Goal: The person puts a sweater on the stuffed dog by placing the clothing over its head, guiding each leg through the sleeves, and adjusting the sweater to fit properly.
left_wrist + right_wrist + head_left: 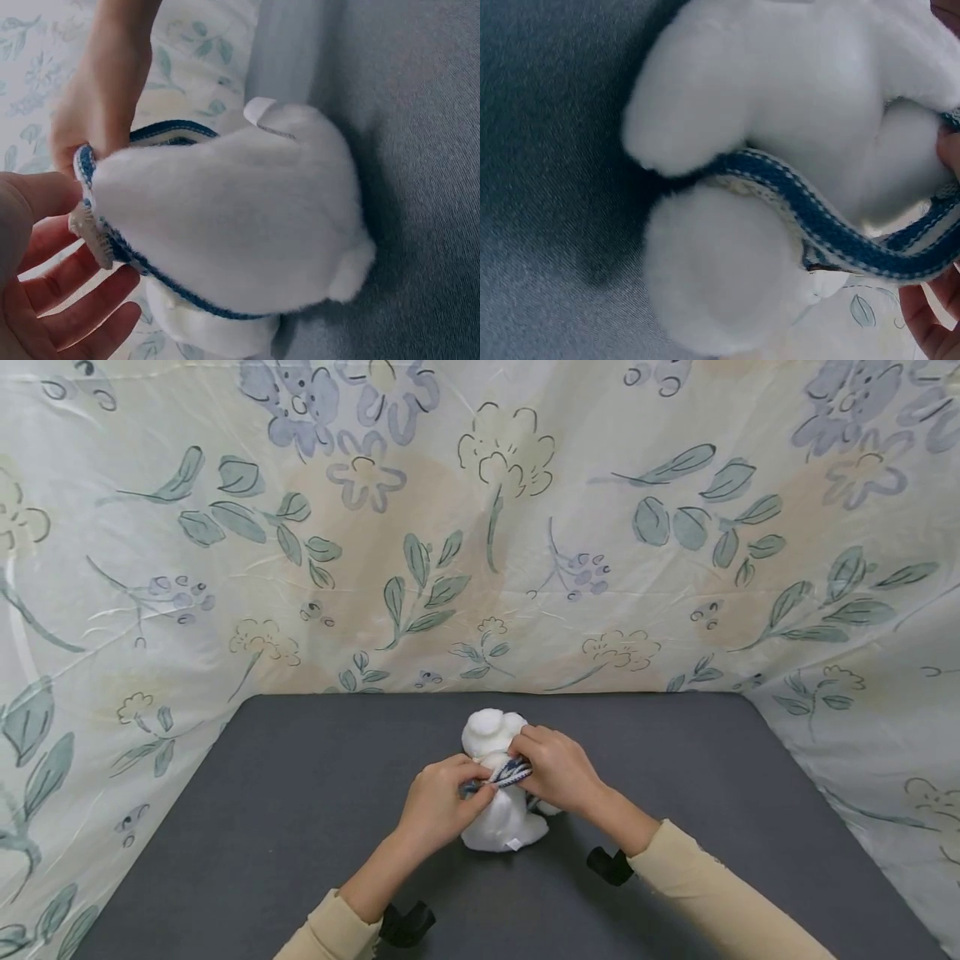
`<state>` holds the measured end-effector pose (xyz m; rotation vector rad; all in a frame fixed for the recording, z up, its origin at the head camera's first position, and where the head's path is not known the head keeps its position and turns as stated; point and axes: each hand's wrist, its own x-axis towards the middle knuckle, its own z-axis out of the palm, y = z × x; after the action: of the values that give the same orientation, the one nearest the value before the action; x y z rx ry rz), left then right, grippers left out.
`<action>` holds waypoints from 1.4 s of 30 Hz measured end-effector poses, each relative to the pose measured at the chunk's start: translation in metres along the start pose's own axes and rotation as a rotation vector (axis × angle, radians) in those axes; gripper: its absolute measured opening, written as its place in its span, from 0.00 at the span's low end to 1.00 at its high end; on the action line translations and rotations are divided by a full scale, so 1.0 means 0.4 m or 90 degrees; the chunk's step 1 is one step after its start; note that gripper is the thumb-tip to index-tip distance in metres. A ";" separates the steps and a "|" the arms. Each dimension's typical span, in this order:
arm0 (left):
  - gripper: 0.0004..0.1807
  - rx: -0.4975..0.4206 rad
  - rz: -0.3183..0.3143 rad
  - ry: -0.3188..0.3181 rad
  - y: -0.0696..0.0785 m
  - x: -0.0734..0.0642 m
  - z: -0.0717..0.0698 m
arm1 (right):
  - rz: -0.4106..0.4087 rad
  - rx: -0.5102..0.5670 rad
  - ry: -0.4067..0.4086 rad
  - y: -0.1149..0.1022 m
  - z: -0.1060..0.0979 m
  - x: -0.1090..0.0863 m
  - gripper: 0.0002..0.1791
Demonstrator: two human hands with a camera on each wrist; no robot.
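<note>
A white plush toy (498, 827) sits upright on the table, its back towards me and a small white tag (259, 112) low on its body. Around it runs a blue-and-white knitted band (513, 772), perhaps a scarf or part of a garment. My left hand (441, 795) pinches one end of this band between thumb and index finger behind the toy; the other fingers are spread in the left wrist view. Just below the toy's head, my right hand (561, 770) grips the band with curled fingers. In the right wrist view a loop of band (817, 217) crosses the fur.
A dark grey table (315, 760) lies under the toy. Floral cloth (525, 610) hangs behind it and on both sides. Black wrist mounts (609, 866) show beneath both forearms.
</note>
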<state>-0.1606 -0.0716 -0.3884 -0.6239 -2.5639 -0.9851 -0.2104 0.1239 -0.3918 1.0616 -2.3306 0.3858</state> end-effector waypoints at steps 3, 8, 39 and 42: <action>0.03 0.002 -0.015 0.014 -0.003 0.002 -0.007 | 0.022 0.039 -0.010 -0.004 0.001 -0.003 0.12; 0.02 0.055 -0.027 0.059 0.002 0.016 -0.019 | 0.031 0.074 -0.008 -0.009 0.003 -0.008 0.12; 0.06 0.113 -0.052 -0.120 0.020 0.092 -0.025 | 0.018 0.147 0.037 0.003 0.023 -0.018 0.15; 0.04 0.103 -0.055 -0.111 0.017 0.090 -0.022 | 0.025 0.143 0.027 0.002 0.021 -0.019 0.15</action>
<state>-0.1868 -0.0631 -0.3627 -0.5815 -2.8111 -0.7683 -0.2099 0.1251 -0.4029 1.1006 -2.3133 0.6925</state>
